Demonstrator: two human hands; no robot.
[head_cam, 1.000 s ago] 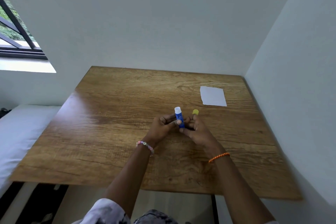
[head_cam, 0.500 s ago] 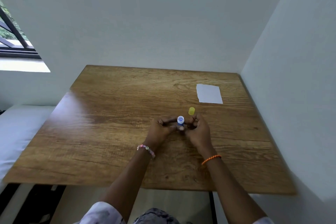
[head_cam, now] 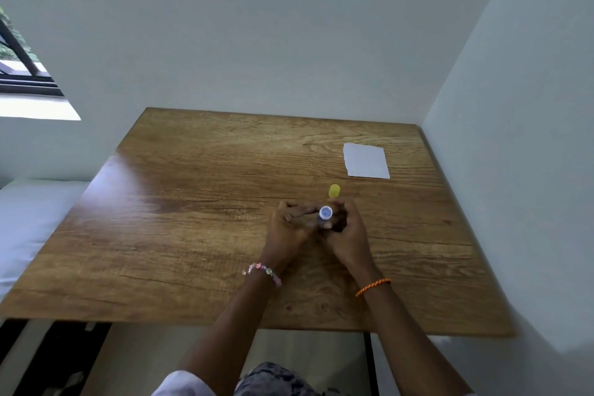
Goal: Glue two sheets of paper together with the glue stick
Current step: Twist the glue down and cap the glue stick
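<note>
The glue stick (head_cam: 325, 214) is held upright over the wooden table (head_cam: 199, 202), its open white end turned toward the camera. It is gripped from both sides: the left hand (head_cam: 289, 230) and the right hand (head_cam: 348, 233) are each curled around its blue barrel (mostly hidden by fingers). A yellow cap (head_cam: 334, 191) is seen on the table just beyond the hands. Further back, a white paper sheet (head_cam: 365, 160) lies flat near the right wall.

One head-worn camera is looking forward and steeply down over the counter (head_cam: 199, 235), close above both forearms
</note>
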